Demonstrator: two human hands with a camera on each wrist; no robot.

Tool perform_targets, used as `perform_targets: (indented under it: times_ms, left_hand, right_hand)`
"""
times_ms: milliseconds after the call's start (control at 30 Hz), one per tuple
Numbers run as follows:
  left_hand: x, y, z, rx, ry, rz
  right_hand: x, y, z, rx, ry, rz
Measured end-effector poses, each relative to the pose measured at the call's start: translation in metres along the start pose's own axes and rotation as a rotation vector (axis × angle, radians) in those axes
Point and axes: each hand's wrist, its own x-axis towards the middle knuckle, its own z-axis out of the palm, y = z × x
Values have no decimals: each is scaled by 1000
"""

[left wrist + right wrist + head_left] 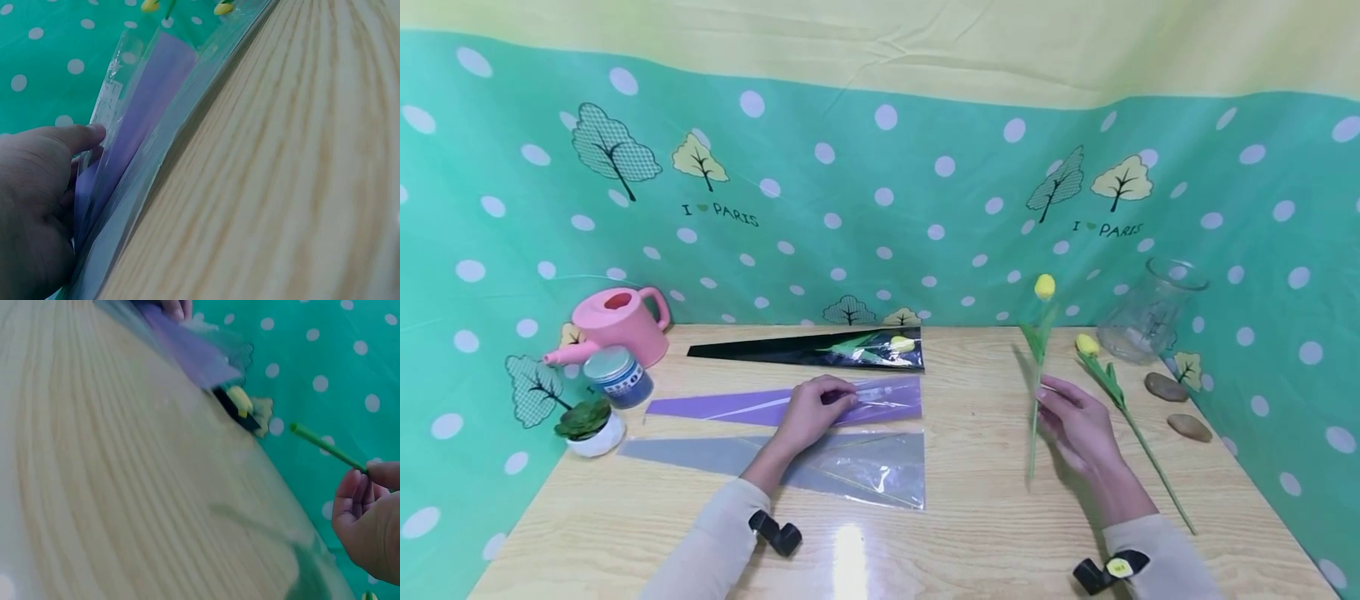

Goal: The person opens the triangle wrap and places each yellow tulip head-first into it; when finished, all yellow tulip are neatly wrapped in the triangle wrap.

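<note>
My left hand [811, 412] pinches the clear film of a purple flower sleeve [711, 407], its middle one of three in a row. In the left wrist view the thumb lies on the film and the purple sleeve [147, 94] tilts up off the table. A yellow tulip [1044, 287] stands upright in my right hand [1078, 425], flower up, with thumb and fingertips pinching its stem [328, 448]. Behind the purple sleeve lies a black sleeve [752, 352] with another yellow tulip inside. A grey sleeve [700, 454] lies in front, under my left forearm.
A loose yellow tulip [1120, 396] lies right of my right hand. Beyond it are a glass vase [1138, 321] and two brown stones [1167, 387]. At the left stand a pink watering can [628, 329], a blue jar [621, 383] and a potted succulent [597, 437].
</note>
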Motion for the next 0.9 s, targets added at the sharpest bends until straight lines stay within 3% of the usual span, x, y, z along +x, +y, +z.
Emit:
perform_targets:
  times_ms: [167,333,667,900]
  left_hand:
    - [1,1,0,7,1,11]
    - [2,2,0,1,-10,6]
    - [3,1,-2,8,1,-4]
    - [1,1,-1,6,-4,-16]
  right_hand:
    - [0,-5,22,134,-12,40]
    - [3,-7,41,239,37,61]
    - [28,9,80,488,283,-74]
    - [36,32,110,532,330,-89]
